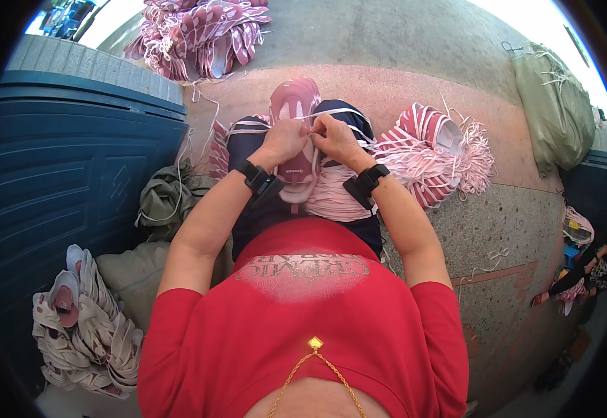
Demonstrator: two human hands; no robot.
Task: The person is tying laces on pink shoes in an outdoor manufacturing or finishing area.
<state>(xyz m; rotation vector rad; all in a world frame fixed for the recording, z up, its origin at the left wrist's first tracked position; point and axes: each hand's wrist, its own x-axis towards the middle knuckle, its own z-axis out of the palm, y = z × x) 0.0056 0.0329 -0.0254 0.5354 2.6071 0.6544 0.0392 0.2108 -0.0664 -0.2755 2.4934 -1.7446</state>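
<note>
Pinching a white lace point(331, 113) between both hands, I keep my left hand point(284, 141) and right hand point(337, 139) close over the pink shoe upper point(295, 104) on my lap. Holding it taut there steadies the threading; finished laced uppers point(429, 150) lie right.

Outdoor daylight, speckled concrete floor point(485, 230) with a reddish band at 12 o'clock; dark blue panelled metal door point(59, 174) at 9 o'clock; green sack point(554, 104) at 2 o'clock. Pile of pink shoe uppers point(199, 35) at 11 o'clock; beige uppers stack point(84, 327) at 8 o'clock.
</note>
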